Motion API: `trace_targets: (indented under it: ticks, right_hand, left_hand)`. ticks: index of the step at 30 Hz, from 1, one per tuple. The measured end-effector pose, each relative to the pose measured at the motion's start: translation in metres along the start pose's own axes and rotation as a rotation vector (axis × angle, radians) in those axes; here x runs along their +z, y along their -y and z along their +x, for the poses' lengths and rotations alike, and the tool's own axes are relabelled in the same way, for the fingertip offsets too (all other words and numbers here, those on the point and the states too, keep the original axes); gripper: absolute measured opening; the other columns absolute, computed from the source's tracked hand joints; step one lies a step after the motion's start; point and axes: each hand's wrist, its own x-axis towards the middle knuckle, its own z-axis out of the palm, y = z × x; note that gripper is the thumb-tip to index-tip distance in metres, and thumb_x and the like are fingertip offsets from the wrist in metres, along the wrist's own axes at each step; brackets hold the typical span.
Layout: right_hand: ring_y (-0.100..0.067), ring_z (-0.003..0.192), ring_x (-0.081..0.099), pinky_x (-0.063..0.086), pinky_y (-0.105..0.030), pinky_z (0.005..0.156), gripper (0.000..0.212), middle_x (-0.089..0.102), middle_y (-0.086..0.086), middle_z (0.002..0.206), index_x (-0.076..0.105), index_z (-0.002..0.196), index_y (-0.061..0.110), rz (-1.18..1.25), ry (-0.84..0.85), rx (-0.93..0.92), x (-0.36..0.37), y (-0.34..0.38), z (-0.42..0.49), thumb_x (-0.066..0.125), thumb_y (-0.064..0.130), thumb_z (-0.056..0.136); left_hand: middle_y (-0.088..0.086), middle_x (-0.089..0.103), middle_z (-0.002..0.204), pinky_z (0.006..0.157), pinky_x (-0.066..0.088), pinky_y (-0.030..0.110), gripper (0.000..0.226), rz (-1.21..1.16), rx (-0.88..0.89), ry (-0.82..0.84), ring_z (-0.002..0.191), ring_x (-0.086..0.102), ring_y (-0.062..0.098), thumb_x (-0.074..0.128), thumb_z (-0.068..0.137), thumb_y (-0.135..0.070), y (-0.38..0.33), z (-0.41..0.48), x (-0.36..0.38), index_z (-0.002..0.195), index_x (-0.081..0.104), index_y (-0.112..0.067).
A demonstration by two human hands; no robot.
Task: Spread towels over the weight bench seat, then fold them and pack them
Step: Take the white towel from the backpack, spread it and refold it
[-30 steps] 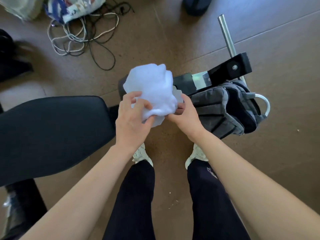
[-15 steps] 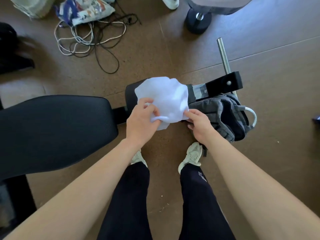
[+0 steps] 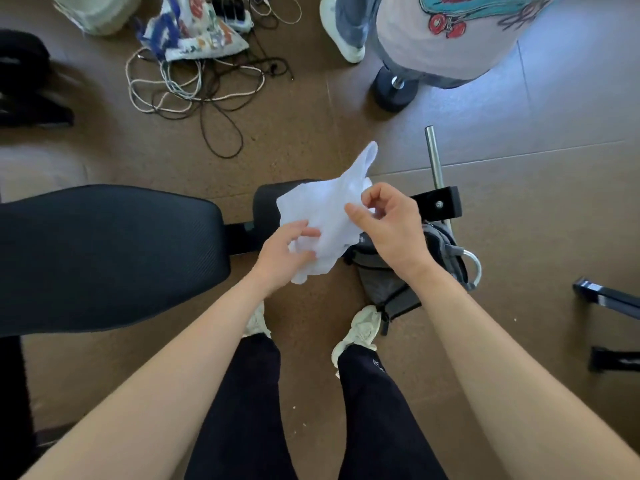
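left grip [image 3: 280,258] is curled round the lower bunch of the towel [image 3: 322,213], thumb laid on top, so it's got a proper hold. right grip [image 3: 391,230] pinches the towel's right edge between thumb and bent fingers. the towel's white and all crumpled, hanging between the two grips, with one corner poking up and away just past the right grip's fingers.

the bench [image 3: 104,254], a big black pad, sits out to the left of the left grip, apart from it. a smaller black pad [image 3: 265,206] shows right behind the towel, beyond the left grip. a grey bag [image 3: 384,289] lies on the floor [image 3: 311,126] directly below the right grip, next to the right shoe [image 3: 360,329]. a steel rod [image 3: 433,157] sticks out just beyond the right grip. a mess of cables [image 3: 194,88] lies well beyond the left grip, and another person's shirt [image 3: 450,36] shows well beyond the right one.
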Motion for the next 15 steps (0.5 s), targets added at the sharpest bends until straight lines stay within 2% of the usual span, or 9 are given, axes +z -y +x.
trace_targets:
  ticks: [1, 3, 5, 7, 10, 12, 15]
  right_hand:
    - [0.001, 0.065, 0.054, 0.042, -0.011, 0.062, 0.021, 0.058, 0.011, 0.075, 0.057, 0.08, 0.023, -0.026, 0.028, -0.031, 0.005, 0.012, 0.003, 0.073, 0.019, 0.092]
    - [0.0, 0.071, 0.055, 0.044, -0.011, 0.066, 0.018, 0.058, 0.011, 0.078, 0.057, 0.083, 0.019, -0.036, 0.082, -0.081, 0.016, 0.035, 0.009, 0.073, 0.018, 0.092]
    - [-0.004, 0.075, 0.056, 0.044, -0.012, 0.069, 0.018, 0.058, 0.009, 0.079, 0.057, 0.084, 0.016, -0.038, 0.143, -0.118, 0.031, 0.056, 0.014, 0.072, 0.017, 0.092]
    - [-0.004, 0.077, 0.059, 0.046, -0.011, 0.071, 0.016, 0.059, 0.01, 0.081, 0.057, 0.085, 0.017, -0.069, 0.206, -0.151, 0.048, 0.076, 0.018, 0.072, 0.017, 0.093]
    - [-0.003, 0.076, 0.061, 0.049, -0.014, 0.072, 0.012, 0.063, 0.006, 0.082, 0.061, 0.088, 0.014, -0.083, 0.308, -0.198, 0.077, 0.1, 0.022, 0.072, 0.014, 0.093]
    - [-0.002, 0.074, 0.059, 0.049, -0.016, 0.069, 0.009, 0.064, 0.001, 0.081, 0.065, 0.088, 0.012, -0.105, 0.373, -0.206, 0.1, 0.111, 0.023, 0.073, 0.014, 0.091]
    - [-0.007, 0.074, 0.058, 0.047, -0.017, 0.069, 0.008, 0.065, 0.001, 0.08, 0.069, 0.089, 0.013, -0.143, 0.445, -0.222, 0.138, 0.116, 0.02, 0.076, 0.016, 0.089]
  left_hand:
    - [-0.007, 0.057, 0.142, 0.113, 0.042, 0.039, 0.031, -0.151, -0.057, 0.039, 0.132, 0.052, 0.015, 0.069, 0.095, -0.02, -0.001, -0.002, -0.011, 0.119, 0.07, -0.039]
    - [-0.006, 0.065, 0.134, 0.111, 0.049, 0.048, 0.034, -0.322, -0.124, 0.058, 0.126, 0.059, 0.017, 0.067, 0.096, -0.018, -0.001, -0.007, -0.032, 0.123, 0.071, -0.039]
    - [-0.009, 0.068, 0.131, 0.109, 0.051, 0.045, 0.035, -0.384, -0.11, 0.026, 0.124, 0.062, 0.014, 0.064, 0.098, -0.016, 0.001, -0.014, -0.053, 0.128, 0.07, -0.032]
    - [-0.01, 0.071, 0.128, 0.103, 0.053, 0.036, 0.039, -0.437, -0.064, -0.023, 0.12, 0.065, 0.01, 0.058, 0.097, -0.006, -0.002, -0.024, -0.076, 0.128, 0.07, -0.026]
    - [-0.003, 0.073, 0.124, 0.096, 0.056, 0.037, 0.054, -0.538, 0.006, -0.074, 0.116, 0.068, 0.015, 0.048, 0.082, 0.003, -0.007, -0.043, -0.114, 0.124, 0.07, -0.022]
    - [-0.002, 0.074, 0.117, 0.093, 0.059, 0.038, 0.05, -0.631, -0.01, -0.1, 0.113, 0.069, 0.018, 0.046, 0.079, -0.01, -0.007, -0.054, -0.141, 0.121, 0.07, -0.021]
    - [0.001, 0.074, 0.105, 0.088, 0.061, 0.037, 0.032, -0.721, -0.022, -0.065, 0.1, 0.072, 0.019, 0.053, 0.096, -0.037, -0.004, -0.068, -0.172, 0.117, 0.067, -0.017]
